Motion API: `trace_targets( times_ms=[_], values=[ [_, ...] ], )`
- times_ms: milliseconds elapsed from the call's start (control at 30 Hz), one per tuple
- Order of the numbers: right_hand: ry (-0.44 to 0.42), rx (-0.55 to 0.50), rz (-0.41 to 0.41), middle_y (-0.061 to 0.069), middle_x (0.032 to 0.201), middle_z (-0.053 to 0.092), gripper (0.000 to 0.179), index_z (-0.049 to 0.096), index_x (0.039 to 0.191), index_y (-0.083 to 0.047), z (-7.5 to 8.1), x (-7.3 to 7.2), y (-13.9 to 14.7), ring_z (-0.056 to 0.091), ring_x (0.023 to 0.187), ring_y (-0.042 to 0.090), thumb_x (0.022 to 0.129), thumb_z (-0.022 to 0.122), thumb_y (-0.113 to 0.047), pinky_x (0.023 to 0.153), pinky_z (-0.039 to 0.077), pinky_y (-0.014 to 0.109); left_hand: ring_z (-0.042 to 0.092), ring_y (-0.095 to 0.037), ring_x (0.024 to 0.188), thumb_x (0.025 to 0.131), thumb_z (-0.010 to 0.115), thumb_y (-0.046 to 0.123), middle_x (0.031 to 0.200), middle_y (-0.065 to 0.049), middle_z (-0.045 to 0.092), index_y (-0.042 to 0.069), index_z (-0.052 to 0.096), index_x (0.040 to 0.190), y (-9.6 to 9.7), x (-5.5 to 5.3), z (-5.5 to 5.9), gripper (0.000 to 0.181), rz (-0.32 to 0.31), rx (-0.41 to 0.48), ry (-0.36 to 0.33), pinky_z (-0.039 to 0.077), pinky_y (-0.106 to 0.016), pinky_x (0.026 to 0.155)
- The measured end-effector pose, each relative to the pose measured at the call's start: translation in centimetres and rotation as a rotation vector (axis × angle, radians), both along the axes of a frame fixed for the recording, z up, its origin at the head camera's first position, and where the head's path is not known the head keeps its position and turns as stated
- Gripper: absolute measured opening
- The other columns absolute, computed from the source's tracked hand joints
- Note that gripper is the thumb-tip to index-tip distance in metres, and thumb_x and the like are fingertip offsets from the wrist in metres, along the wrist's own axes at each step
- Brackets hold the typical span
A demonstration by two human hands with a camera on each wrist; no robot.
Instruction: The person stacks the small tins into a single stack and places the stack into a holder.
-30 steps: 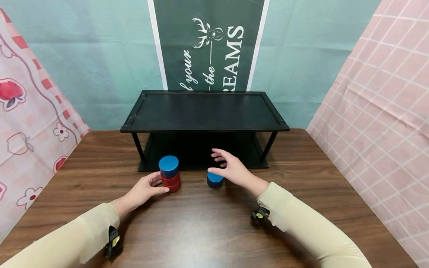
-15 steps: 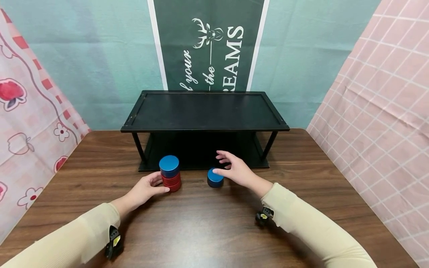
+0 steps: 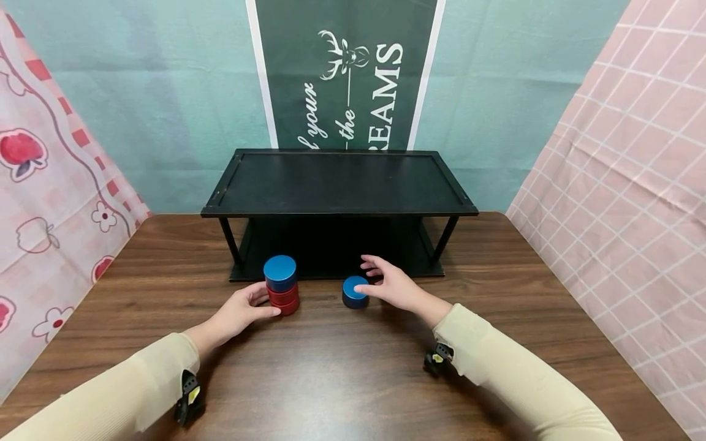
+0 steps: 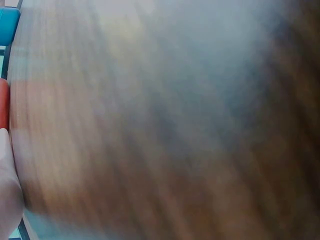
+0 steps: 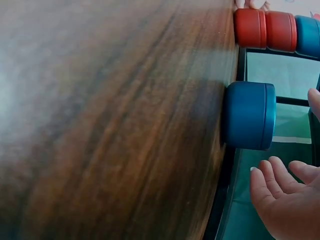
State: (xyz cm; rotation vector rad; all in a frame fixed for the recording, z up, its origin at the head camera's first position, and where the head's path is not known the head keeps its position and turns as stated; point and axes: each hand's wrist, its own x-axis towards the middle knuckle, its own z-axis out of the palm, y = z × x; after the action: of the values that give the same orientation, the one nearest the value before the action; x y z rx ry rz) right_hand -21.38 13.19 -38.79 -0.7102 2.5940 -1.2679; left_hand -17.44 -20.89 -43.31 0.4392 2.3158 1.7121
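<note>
A stack stands left of centre in the head view: two red round tins (image 3: 284, 298) with a blue tin (image 3: 280, 272) on top. My left hand (image 3: 234, 315) holds the red part of the stack, thumb in front and fingers round the left and far side. To the right, a single blue lidded tin (image 3: 352, 299) stands upright on the table. Beside it is my right hand (image 3: 396, 288), fingers spread and relaxed, its thumb overlapping the lid in the head view. In the right wrist view, a gap shows between this blue tin (image 5: 247, 116) and the fingers (image 5: 275, 180).
A black two-tier shelf rack (image 3: 342, 184) stands behind the tins on the brown wooden table (image 3: 331, 380). Its lower board (image 3: 320, 245) lies just beyond both hands. Cloth hangs at the back (image 3: 182, 122) and along the left and right sides.
My right hand has shifted slightly right and nearer to me, its thumb sliding across above the single blue tin. My left hand and the stack stay in place.
</note>
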Motion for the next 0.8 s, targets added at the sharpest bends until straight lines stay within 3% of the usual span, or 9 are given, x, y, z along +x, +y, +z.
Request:
trace_targets(
  times_ms=[467,800],
  values=[
    [-0.066,0.073,0.069,0.020,0.133,0.046,0.077,0.030,0.142,0.003,-0.8,0.2,0.0,0.050,0.116,0.033,0.084,0.071,-0.026,0.087,0.049,0.039,0.044,-0.038,0.123,0.083,0.071,0.014,0.131,-0.025,0.049,-0.007,0.040,0.134,-0.1,0.0,-0.1,0.063,0.005,-0.001,0.002,0.035,-0.048,0.101],
    [-0.039,0.136,0.097,0.021,0.130,0.048,0.076,0.033,0.140,0.003,-1.5,0.1,-0.2,0.052,0.112,0.031,0.081,0.074,-0.023,0.088,0.048,0.041,0.043,-0.038,0.124,0.084,0.070,0.015,0.131,-0.024,0.048,-0.007,0.040,0.135,0.0,-0.1,0.0,0.064,0.002,-0.001,-0.007,0.034,-0.048,0.102]
  ],
)
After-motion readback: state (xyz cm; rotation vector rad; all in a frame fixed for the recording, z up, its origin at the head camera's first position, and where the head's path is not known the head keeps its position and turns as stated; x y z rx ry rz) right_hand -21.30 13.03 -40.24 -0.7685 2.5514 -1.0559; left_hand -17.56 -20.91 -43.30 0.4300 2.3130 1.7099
